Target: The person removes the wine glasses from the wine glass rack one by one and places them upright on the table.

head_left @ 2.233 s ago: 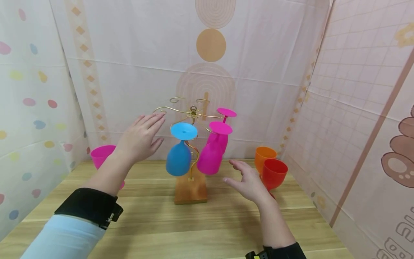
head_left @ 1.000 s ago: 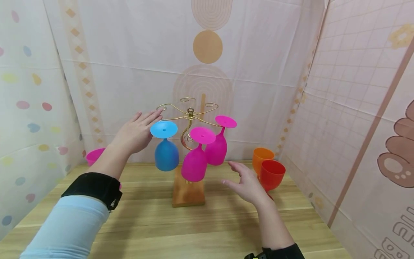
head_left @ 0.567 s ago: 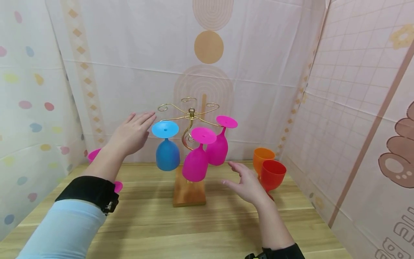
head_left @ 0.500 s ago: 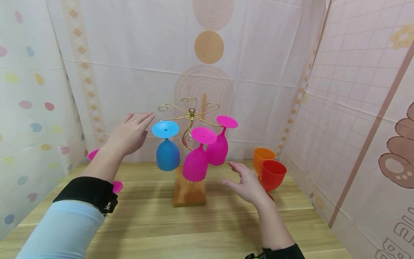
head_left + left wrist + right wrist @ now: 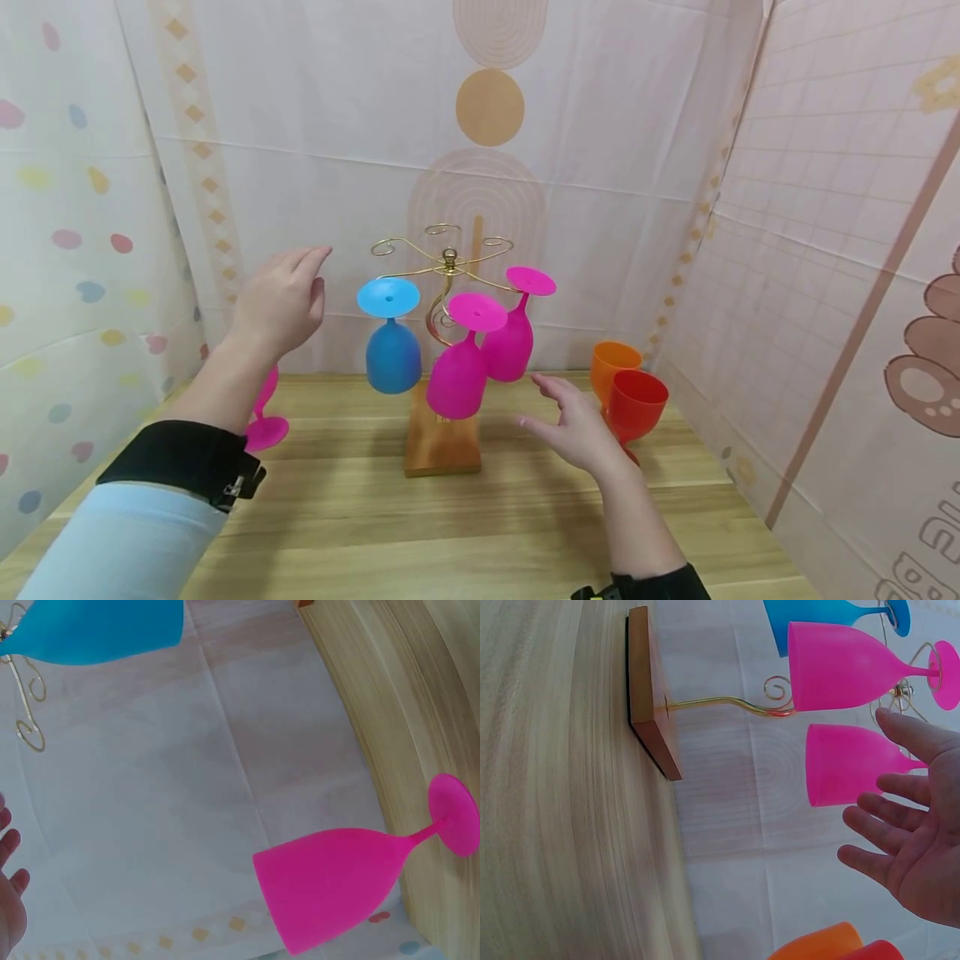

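Note:
A gold metal stemware rack [image 5: 450, 262] on a wooden base [image 5: 442, 454] stands mid-table. Upside down from its curled arms hang a blue goblet [image 5: 393, 358], a nearer pink goblet [image 5: 457, 379] and another pink goblet [image 5: 512, 346] behind it. Left of the rack, apart from it, my left hand [image 5: 276, 302] is raised with nothing in it. My right hand [image 5: 573, 425] hovers right of the hanging pink goblets, its fingers spread and holding nothing; the right wrist view shows the palm. An upright pink goblet [image 5: 330, 881] stands at the left, partly hidden by my left forearm in the head view.
Upright on the table's right side are an orange goblet [image 5: 615, 360] and, in front of it, a red goblet [image 5: 637, 404], both close to my right hand. Patterned cloth hangs behind and on both sides of the wooden table [image 5: 375, 533].
The rack has turned, its near side swinging left and carrying the blue and pink goblets along. My left hand has since drawn back leftward from the rack. My right hand has barely moved.

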`<state>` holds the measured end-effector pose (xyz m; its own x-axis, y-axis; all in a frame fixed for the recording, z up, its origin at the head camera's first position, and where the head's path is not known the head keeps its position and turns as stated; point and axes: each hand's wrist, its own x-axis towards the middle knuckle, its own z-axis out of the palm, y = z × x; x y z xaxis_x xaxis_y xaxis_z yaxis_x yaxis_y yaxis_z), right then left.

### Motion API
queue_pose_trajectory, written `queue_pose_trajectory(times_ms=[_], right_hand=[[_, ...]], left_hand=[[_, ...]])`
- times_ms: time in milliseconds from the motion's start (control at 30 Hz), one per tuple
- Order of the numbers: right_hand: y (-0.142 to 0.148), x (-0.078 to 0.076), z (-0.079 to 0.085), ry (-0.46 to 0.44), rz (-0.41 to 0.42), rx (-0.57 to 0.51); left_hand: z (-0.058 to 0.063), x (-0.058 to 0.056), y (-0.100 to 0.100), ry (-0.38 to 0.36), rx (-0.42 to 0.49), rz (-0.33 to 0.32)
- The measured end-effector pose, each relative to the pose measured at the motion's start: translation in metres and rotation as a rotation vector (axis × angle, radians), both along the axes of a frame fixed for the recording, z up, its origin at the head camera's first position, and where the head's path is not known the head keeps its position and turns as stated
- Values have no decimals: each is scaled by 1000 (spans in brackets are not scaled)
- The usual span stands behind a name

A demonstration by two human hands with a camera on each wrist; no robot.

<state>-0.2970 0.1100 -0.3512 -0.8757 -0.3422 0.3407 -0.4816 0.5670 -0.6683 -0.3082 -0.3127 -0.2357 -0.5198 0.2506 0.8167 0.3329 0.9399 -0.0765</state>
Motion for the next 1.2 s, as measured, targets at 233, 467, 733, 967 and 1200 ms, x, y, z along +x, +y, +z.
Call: queue_pose_trajectory(times_ms=[233,467,733,967,1200], right_hand=[[0,0,-1,11,8,6],[1,0,-3,8,17,4],[1,-2,-3,22,19,20],[0,-3,-3,16,11,30],[0,-1,-2,0,6,28]], left_hand=[[3,10,7,103,102,-21],[6,22,17,151,153,-38],[8,32,34,258,133,-108],[6,36,49,254,93,-190],[0,40,62,230,43,-214]])
